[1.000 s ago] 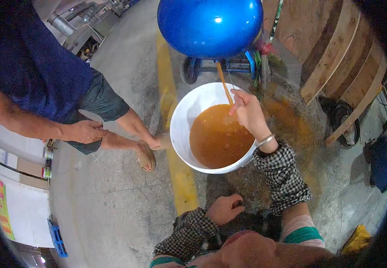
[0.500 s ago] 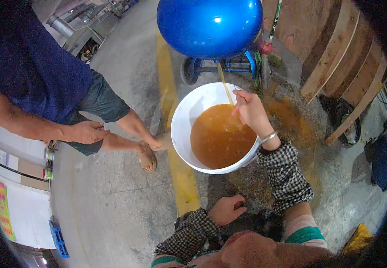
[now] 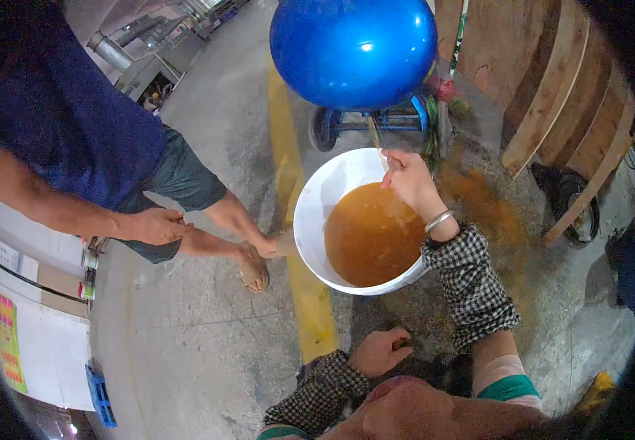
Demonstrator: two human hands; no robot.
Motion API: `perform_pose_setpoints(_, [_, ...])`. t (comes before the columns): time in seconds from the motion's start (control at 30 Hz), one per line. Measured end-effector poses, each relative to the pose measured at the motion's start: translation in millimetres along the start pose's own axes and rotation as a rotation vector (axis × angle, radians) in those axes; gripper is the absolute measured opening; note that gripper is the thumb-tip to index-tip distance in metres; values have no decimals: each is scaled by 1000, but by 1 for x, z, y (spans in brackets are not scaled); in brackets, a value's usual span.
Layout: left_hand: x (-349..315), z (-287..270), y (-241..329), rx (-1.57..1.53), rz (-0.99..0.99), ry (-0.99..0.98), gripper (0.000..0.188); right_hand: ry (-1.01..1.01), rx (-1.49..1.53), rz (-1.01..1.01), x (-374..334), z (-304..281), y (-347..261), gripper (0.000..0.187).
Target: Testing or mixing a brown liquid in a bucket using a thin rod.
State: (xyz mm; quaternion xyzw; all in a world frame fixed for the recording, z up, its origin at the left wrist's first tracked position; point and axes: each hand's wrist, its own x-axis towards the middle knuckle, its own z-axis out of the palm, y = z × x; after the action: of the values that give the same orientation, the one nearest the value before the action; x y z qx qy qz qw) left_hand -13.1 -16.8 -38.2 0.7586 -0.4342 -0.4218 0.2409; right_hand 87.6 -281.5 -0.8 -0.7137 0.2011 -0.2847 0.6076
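A white bucket (image 3: 310,227) stands on the floor in front of me, with cloudy orange-brown liquid (image 3: 369,235) in it. My right hand (image 3: 411,183) is over the bucket's far right part, its fingers pinched together. What they hold, if anything, I cannot make out. Just beyond the fingertips, a thin yellowish strand (image 3: 375,132), a tube or a stream, runs between the bucket and the underside of a shiny blue rounded drum (image 3: 354,55). Below the bucket, near my body, my left hand (image 3: 380,352) hangs with fingers loosely bent and apart, holding nothing visible.
The drum rests on a blue wheeled frame (image 3: 361,123). Another person's bare foot and sandal (image 3: 254,271) are left of the bucket, beside a yellow floor line (image 3: 314,315). Curved wooden boards (image 3: 552,95) lean at the right. Orange-brown stain (image 3: 482,194) marks the floor.
The view has shifted, so the bucket and drum appear slightly lower and further right. My right hand stays over the bucket; my left hand's fingers have spread a little.
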Motion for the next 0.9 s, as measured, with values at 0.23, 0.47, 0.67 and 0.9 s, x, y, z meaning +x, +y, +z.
perform_pose_setpoints(0.23, [4, 5, -6, -4, 0, -13, 31, -23, 95, 206, -12, -9, -3, 28])
perform_pose_setpoints(0.47, [11, -12, 5, -64, -19, -17, 27, 15, 196, 105, -26, -22, -1, 27])
perform_pose_setpoints(0.67, [21, -7, -7, -38, 18, 16, 25, -13, 234, 155, -29, -26, 1, 29])
perform_pose_setpoints(0.9, [24, 1, -16, 20, 51, 49, 28, -78, 307, 130, -44, -27, -12, 35])
